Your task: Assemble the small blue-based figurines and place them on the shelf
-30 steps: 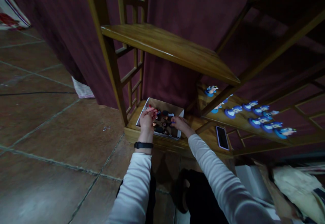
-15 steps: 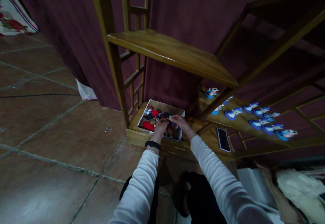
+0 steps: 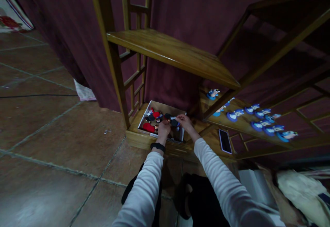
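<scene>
A shallow cardboard box (image 3: 168,105) with white edges sits on the low wooden shelf, holding several small red, black and white figurines (image 3: 154,114). Over its front half, my left hand (image 3: 164,129), with a black wristband, is closed around a dark figurine (image 3: 168,116) with a red part. Its lower portion is hidden by my fingers. Thumb and fingers of my right hand (image 3: 184,121) are pinched at the box's right side, on a small pale piece (image 3: 173,118) beside the dark figurine. What that piece is stays too small to tell.
Several blue-and-white figurines (image 3: 235,114) stand on the shelf to the right. Below them lies a phone (image 3: 225,141). A wooden shelf board (image 3: 172,53) overhangs the box, with an upright post (image 3: 113,62) at left. Pale cloth (image 3: 300,187) lies at lower right.
My hands have shifted slightly within the box, the right one a little to the right. More of the dark figurine shows between them. The view has moved slightly.
</scene>
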Demonstrator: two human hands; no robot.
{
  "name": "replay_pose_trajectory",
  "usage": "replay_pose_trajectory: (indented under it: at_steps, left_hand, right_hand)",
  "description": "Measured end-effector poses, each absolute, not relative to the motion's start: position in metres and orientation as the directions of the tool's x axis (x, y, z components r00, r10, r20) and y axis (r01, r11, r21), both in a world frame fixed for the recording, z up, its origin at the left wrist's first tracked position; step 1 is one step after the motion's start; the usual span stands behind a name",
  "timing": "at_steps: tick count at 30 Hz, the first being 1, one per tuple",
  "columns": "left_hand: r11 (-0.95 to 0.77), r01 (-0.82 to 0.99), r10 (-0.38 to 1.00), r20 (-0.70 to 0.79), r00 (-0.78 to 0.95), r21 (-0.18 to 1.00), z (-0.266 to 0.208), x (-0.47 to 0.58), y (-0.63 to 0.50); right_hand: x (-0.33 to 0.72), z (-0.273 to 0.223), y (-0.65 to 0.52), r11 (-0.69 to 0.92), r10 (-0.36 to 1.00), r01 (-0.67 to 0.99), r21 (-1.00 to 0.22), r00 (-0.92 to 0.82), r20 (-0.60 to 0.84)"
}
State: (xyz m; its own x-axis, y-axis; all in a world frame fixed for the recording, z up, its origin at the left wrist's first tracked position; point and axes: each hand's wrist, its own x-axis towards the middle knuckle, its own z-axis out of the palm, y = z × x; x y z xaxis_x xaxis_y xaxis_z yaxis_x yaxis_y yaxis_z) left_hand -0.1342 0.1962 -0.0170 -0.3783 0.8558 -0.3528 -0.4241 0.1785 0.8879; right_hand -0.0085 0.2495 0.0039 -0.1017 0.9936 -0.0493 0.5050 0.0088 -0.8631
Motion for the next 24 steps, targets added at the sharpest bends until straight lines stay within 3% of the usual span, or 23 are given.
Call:
replay_pose_trajectory:
  at_steps: [3, 6, 11, 15, 19, 24]
  left_hand:
    - [0.221, -0.21, 0.885, -0.286, -0.367, 0.953, -0.019, -0.137, 0.196]
    - [0.242, -0.15, 0.874, -0.282, -0.395, 0.959, -0.016, -0.139, 0.196]
    - [0.399, -0.432, 0.852, -0.501, -0.15, 0.809, 0.002, -0.138, 0.189]
    - [0.38, -0.573, 0.875, -0.483, -0.032, 0.726, 0.014, -0.136, 0.183]
    - [0.247, -0.619, 0.847, -0.477, -0.236, 0.746, 0.019, -0.147, 0.188]
    - [-0.021, -0.595, 0.644, -0.444, -0.623, 0.804, 0.022, -0.189, 0.194]
  right_hand:
    - [-0.005, 0.004, 0.249, 0.069, 0.995, 0.626, -0.777, -0.102, 0.006]
    - [-0.003, 0.004, 0.248, 0.078, 0.996, 0.668, -0.74, -0.078, 0.034]
    - [-0.005, 0.001, 0.245, 0.09, 0.993, 0.506, -0.858, -0.113, 0.037]
    - [-0.013, 0.0, 0.239, 0.082, 0.975, 0.345, -0.935, -0.224, 0.003]
    - [-0.02, 0.002, 0.24, 0.041, 0.969, 0.246, -0.968, -0.248, -0.022]
    - [-0.02, -0.001, 0.257, 0.038, 0.993, 0.321, -0.946, -0.118, -0.001]
